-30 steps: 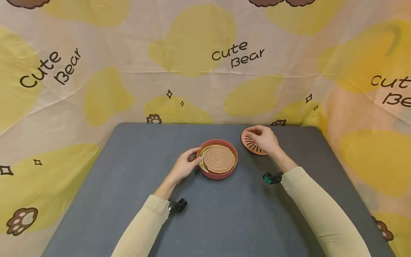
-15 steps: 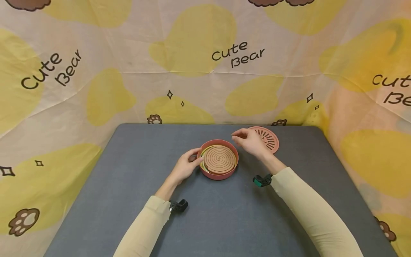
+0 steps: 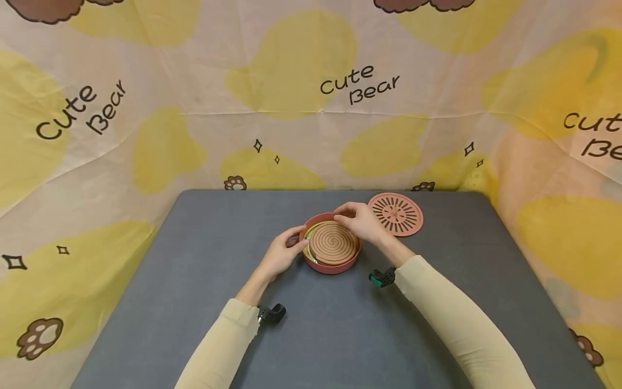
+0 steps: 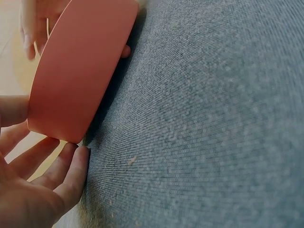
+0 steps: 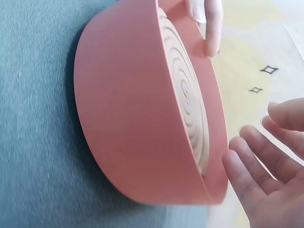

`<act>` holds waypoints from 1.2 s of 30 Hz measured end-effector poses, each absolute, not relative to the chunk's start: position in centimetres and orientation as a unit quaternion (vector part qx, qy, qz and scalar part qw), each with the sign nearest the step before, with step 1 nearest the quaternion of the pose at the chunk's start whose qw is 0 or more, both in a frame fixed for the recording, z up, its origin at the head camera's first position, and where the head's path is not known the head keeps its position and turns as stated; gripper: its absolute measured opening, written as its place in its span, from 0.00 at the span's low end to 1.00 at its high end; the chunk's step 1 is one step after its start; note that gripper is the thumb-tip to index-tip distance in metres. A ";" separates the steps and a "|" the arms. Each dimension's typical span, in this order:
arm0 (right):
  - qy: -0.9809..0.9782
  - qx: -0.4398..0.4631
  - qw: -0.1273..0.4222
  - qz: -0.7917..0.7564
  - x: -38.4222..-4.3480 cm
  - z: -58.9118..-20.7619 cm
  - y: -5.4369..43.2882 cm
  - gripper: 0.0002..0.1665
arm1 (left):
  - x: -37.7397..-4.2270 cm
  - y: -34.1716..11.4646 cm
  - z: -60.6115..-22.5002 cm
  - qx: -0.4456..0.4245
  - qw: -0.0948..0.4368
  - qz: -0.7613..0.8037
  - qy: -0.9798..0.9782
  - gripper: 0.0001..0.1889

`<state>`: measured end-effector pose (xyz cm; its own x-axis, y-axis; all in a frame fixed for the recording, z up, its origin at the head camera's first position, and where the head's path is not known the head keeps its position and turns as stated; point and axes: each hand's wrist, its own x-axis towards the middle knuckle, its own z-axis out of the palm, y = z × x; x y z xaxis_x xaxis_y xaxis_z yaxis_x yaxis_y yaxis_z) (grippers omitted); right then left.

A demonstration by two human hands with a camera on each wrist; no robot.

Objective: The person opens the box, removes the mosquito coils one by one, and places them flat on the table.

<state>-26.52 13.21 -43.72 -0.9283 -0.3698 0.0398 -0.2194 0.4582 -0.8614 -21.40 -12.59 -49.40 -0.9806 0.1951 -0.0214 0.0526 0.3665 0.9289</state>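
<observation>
A round pinkish-red mosquito coil box [image 3: 331,268] stands uncovered on the grey table, with tan spiral mosquito coils [image 3: 333,243] lying inside. Something yellow-green shows along the inner left edge. My left hand [image 3: 281,252] grips the box's left side, thumb over the rim and fingers against the outer wall [image 4: 85,71]. At the far right of the rim hovers my right hand [image 3: 363,221], its fingers loosely bent and holding nothing in the right wrist view. Whether its fingertips touch the rim is hard to tell. The slotted round lid [image 3: 396,214] lies flat behind the right hand.
The grey table [image 3: 194,302] reaches back to a patterned cloth [image 3: 291,65] that hangs behind and at both sides. Black wrist straps [image 3: 383,277] sit below both hands. The lid is near the table's back edge.
My right hand has moved left from over the slotted lid to the box's far right rim, uncovering the lid. The left hand keeps its hold on the box, which stays in place.
</observation>
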 end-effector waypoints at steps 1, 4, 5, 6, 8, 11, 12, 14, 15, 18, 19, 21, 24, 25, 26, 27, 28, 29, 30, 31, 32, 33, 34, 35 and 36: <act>0.852 -0.173 0.080 -0.488 -26.5 -43.8 13.0 0.18 | -21.4 -12.6 -49.4 0.075 0.064 0.557 0.825 0.25; 0.859 -0.171 0.085 -0.475 -26.4 -44.0 12.6 0.18 | -21.4 -12.6 -49.5 0.073 0.069 0.560 0.822 0.26; 0.863 -0.170 0.085 -0.469 -26.4 -44.1 12.4 0.18 | -21.4 -12.7 -49.5 0.071 0.072 0.561 0.822 0.26; 0.865 -0.172 0.083 -0.464 -26.5 -44.2 12.3 0.18 | -21.4 -12.7 -49.5 0.069 0.073 0.563 0.821 0.26; 0.870 -0.176 0.078 -0.455 -26.5 -44.3 12.0 0.17 | -21.4 -12.7 -49.5 0.067 0.075 0.566 0.818 0.26; 0.871 -0.189 0.074 -0.447 -26.7 -44.5 11.6 0.16 | -21.4 -12.7 -49.4 0.068 0.072 0.569 0.816 0.25; 0.871 -0.192 0.074 -0.445 -26.7 -44.6 11.5 0.16 | -21.4 -12.7 -49.5 0.070 0.070 0.569 0.816 0.25; 0.875 -0.197 0.071 -0.437 -26.8 -44.8 11.3 0.16 | -21.4 -12.7 -49.5 0.072 0.070 0.570 0.816 0.25; 0.877 -0.198 0.070 -0.432 -26.8 -44.8 11.2 0.17 | -21.4 -12.7 -49.6 0.074 0.071 0.569 0.816 0.25; 0.884 -0.203 0.071 -0.415 -26.8 -45.0 11.1 0.18 | -21.4 -12.6 -49.7 0.077 0.072 0.571 0.814 0.25; 0.886 -0.206 0.071 -0.409 -26.8 -45.1 11.0 0.19 | -21.4 -12.6 -49.6 0.076 0.073 0.572 0.813 0.25; 0.888 -0.210 0.073 -0.402 -26.9 -45.2 10.9 0.20 | -21.4 -12.6 -49.6 0.074 0.071 0.574 0.812 0.25; 0.891 -0.215 0.074 -0.393 -27.0 -45.2 10.7 0.21 | -21.4 -12.6 -49.6 0.076 0.067 0.576 0.811 0.25; 0.892 -0.217 0.074 -0.390 -27.0 -45.2 10.7 0.22 | -21.4 -12.6 -49.5 0.076 0.067 0.576 0.811 0.25; 0.893 -0.217 0.075 -0.387 -27.0 -45.2 10.7 0.22 | -21.4 -12.6 -49.5 0.076 0.067 0.576 0.811 0.26; 0.894 -0.219 0.075 -0.384 -27.0 -45.2 10.6 0.22 | -21.4 -12.6 -49.5 0.076 0.067 0.575 0.812 0.25; 0.895 -0.219 0.076 -0.382 -27.0 -45.2 10.6 0.22 | -21.5 -12.6 -49.5 0.076 0.068 0.574 0.812 0.25; 0.895 -0.219 0.076 -0.380 -27.0 -45.2 10.6 0.22 | -21.5 -12.6 -49.5 0.075 0.068 0.574 0.812 0.25; 0.896 -0.220 0.075 -0.379 -27.0 -45.2 10.6 0.22 | -21.5 -12.6 -49.5 0.075 0.068 0.575 0.812 0.25; 0.896 -0.221 0.075 -0.377 -27.0 -45.2 10.6 0.21 | -21.5 -12.6 -49.5 0.075 0.068 0.575 0.812 0.25; 0.896 -0.223 0.075 -0.376 -27.0 -45.1 10.6 0.21 | -21.5 -12.6 -49.5 0.075 0.067 0.575 0.812 0.25; 0.896 -0.224 0.075 -0.376 -27.0 -45.1 10.6 0.21 | -21.5 -12.6 -49.5 0.075 0.068 0.576 0.811 0.25; 0.896 -0.226 0.075 -0.374 -27.0 -45.1 10.6 0.21 | -21.5 -12.6 -49.6 0.075 0.067 0.577 0.810 0.25; 0.896 -0.228 0.078 -0.373 -27.0 -45.1 10.6 0.20 | -21.5 -12.6 -49.6 0.076 0.067 0.579 0.809 0.24; 0.896 -0.230 0.081 -0.372 -27.0 -45.1 10.6 0.20 | -21.5 -12.6 -49.6 0.076 0.067 0.580 0.809 0.24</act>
